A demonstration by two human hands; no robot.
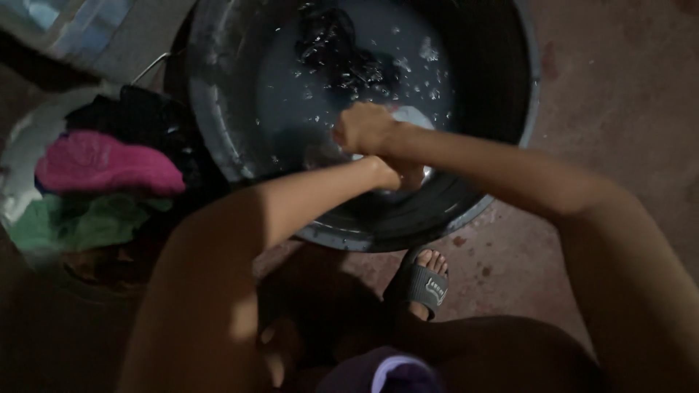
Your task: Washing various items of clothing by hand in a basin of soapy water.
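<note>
The basin [218, 87] fills the upper middle of the frame, full of cloudy, sudsy water so the cloth can soak and be worked under the surface. It sits on the reddish floor [626, 109], low enough that I crouch over it with both arms reaching in. At the left of the frame a tub [14, 167] holds a heap of clothes [102, 164], pink, green and dark, kept close beside the basin. A dark garment [342, 51] floats at the top of the water, apart from my hands. My foot in a sandal [426, 284] is planted just below the rim. My right hand [364, 127] is clenched on a pale cloth [411, 116] at the basin's lower edge; my left hand [389, 173] is fisted just under it, gripping the same cloth, I judge, though the wrist hides most of it.
</note>
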